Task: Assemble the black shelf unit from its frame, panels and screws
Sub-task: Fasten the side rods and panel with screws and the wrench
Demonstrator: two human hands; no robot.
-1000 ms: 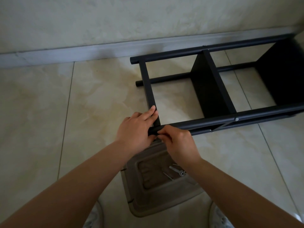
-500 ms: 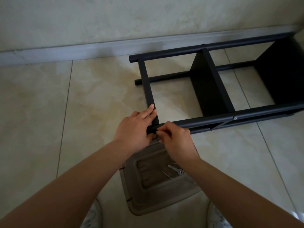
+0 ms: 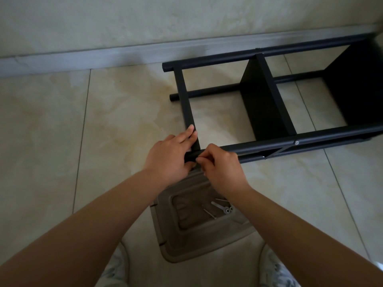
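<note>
Left hand grips the near-left corner of the black metal-tube shelf frame, which lies on its side on the pale tiled floor by the far wall. Right hand pinches at that tube's end; what it pinches is hidden. Silver screws lie on a brown plastic stool below.

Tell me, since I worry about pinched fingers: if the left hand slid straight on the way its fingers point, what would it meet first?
Probably nothing new: the left hand points up along the end crossbar, which its fingers already touch. Following it leads to the far tube; depth is uncertain.
</note>
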